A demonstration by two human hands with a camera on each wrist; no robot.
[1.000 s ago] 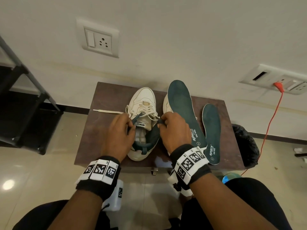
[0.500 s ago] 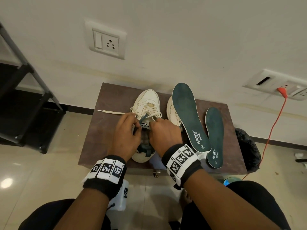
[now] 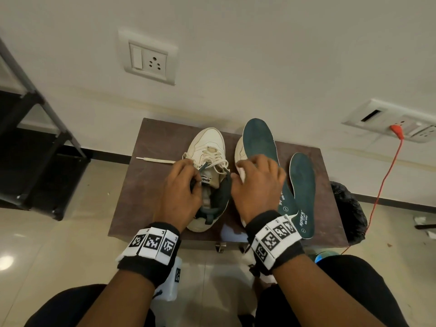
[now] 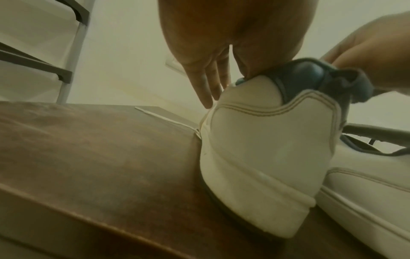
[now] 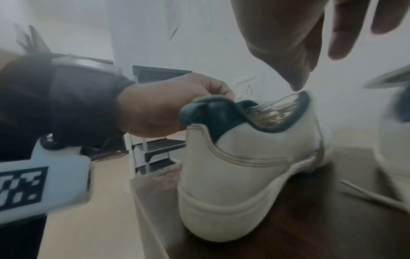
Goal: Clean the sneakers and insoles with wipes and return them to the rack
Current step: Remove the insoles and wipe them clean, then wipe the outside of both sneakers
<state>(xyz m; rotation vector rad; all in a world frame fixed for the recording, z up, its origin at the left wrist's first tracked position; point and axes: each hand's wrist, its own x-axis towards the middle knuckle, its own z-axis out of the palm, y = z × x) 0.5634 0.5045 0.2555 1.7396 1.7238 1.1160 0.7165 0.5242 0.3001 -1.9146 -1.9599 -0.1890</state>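
Note:
A white sneaker (image 3: 207,142) with a dark green collar stands on the small brown table (image 3: 151,185), toe toward the wall. My left hand (image 3: 191,171) grips its left collar edge by the tongue, thumb inside; the heel (image 4: 266,149) fills the left wrist view. My right hand (image 3: 250,166) hovers with relaxed, spread fingers over the second sneaker (image 3: 239,149) and the long green insole (image 3: 258,140) lying on it. Its thumb is next to the first sneaker's collar (image 5: 288,122). A second green insole (image 3: 303,185) lies flat to the right. No wipe is visible.
A loose white lace (image 3: 153,159) trails left across the table. A dark shoe rack (image 3: 35,147) stands on the floor at left. A black bag (image 3: 349,208) sits by the table's right end, with an orange cable (image 3: 387,171) running down from a wall socket.
My right hand has let go of the sneaker's collar and moved right, over the second sneaker and long insole. My left hand keeps its hold on the sneaker.

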